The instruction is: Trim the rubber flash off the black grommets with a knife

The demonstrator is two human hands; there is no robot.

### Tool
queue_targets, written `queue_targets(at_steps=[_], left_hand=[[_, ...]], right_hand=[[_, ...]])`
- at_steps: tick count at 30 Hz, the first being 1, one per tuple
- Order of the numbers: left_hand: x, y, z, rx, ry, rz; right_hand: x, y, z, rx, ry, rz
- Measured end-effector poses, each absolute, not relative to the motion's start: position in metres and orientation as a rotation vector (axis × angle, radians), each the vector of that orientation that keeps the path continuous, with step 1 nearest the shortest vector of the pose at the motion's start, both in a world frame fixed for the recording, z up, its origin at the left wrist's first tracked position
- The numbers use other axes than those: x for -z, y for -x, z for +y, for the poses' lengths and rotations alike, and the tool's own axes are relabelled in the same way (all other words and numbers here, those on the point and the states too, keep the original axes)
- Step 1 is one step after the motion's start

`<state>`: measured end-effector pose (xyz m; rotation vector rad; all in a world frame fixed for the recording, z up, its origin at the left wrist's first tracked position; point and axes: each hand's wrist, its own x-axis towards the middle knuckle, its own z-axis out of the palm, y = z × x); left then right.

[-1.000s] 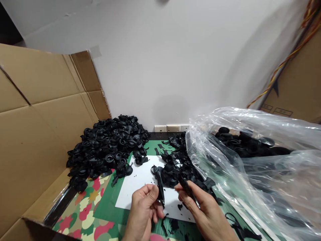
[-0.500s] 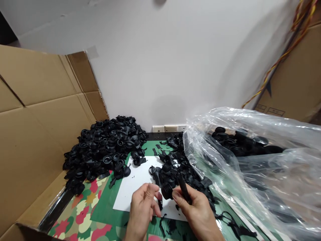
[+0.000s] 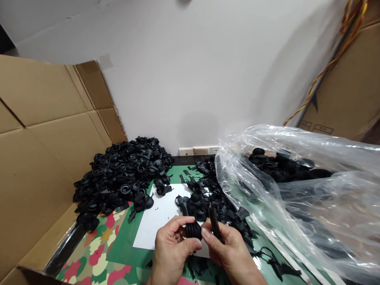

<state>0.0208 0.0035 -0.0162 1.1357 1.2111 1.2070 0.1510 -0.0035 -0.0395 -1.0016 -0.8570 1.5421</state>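
A ribbed black rubber bellows part (image 3: 193, 229) is between my two hands, over the lower edge of a white sheet (image 3: 148, 225). My left hand (image 3: 173, 245) grips it from the left, thumb below and fingers above. My right hand (image 3: 227, 245) touches its right side with thumb and fingertips. A dark, pen-like tool (image 3: 214, 222) also lies in the right hand, pointing up and away; its tip is hard to make out against the black scraps. More ribbed black parts (image 3: 194, 204) lie just beyond my hands.
At the left, a large heap of untrimmed black parts (image 3: 118, 170) leans toward a cardboard wall (image 3: 53, 138). Black rubber scraps (image 3: 228, 206) pile up right of the sheet. A clear plastic bag (image 3: 297, 221) with smooth black parts covers the right side. Wall sockets (image 3: 200, 151) sit behind.
My left hand has moved right and closed on the bellows part, which earlier only the right hand held. The view has shifted slightly.
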Motion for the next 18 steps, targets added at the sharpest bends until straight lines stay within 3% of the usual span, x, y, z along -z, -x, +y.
queue_targets(at_steps=[18], left_hand=[[0.022,-0.012,0.009,-1.316,-1.161,1.217]], right_hand=[[0.055,-0.144,0.001,-1.553,1.029,-0.734]])
